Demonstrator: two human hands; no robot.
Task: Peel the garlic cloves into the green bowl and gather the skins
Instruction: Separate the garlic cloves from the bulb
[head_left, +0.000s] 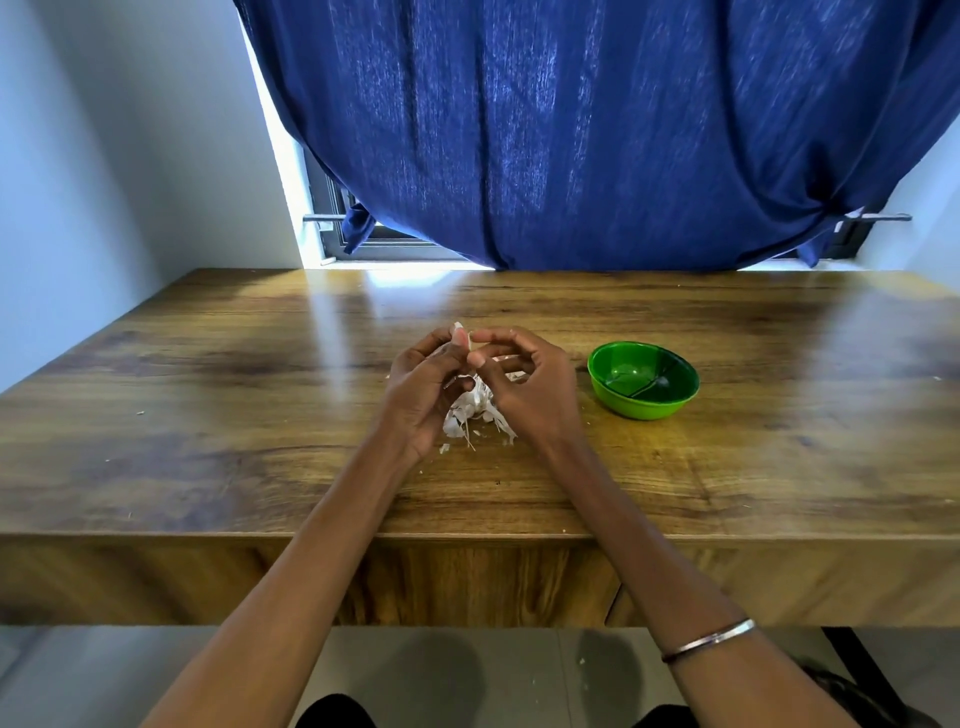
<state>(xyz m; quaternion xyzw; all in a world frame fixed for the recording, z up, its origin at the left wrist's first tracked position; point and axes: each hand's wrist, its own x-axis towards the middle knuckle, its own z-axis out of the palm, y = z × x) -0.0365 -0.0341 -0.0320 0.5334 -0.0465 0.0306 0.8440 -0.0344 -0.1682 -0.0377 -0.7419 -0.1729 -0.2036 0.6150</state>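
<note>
small pale garlic clove (461, 336) raised above mid-table, pinched between fingertips of both hands, papery skin sticking up at its top. loose heap of white garlic skins (475, 415) on the wood just beneath and nearer, a few flakes scattered around it. round green bowl (643, 379) upright to the right, apart from the heap; contents unclear.
</note>
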